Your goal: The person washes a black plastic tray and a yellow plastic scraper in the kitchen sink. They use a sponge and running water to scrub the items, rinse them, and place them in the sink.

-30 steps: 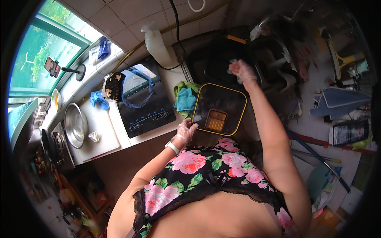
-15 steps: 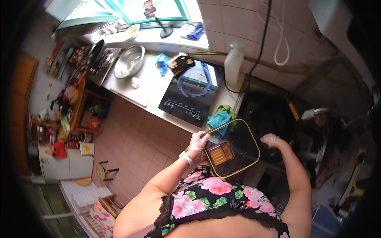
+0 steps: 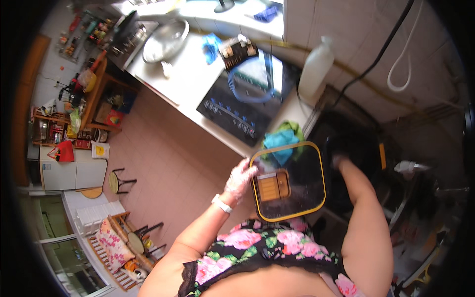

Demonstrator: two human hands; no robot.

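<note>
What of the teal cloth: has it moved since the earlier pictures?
No. The teal cloth lies by the near right corner of the black cooktop, as before; it is the camera view that has turned.

Strong daylight from beyond the left hand [image 3: 240,180] bleaches the desk [image 3: 190,81]; right hand [image 3: 339,161] blurred, in deep shadow; outer edges curved, darkened.

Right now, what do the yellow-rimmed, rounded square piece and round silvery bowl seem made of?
Yellow-rimmed piece: perhaps glossy transparent plastic or glass; crumpled teal cloth shows through. Silvery bowl: probably polished metal, judging by bright reflections.
</note>
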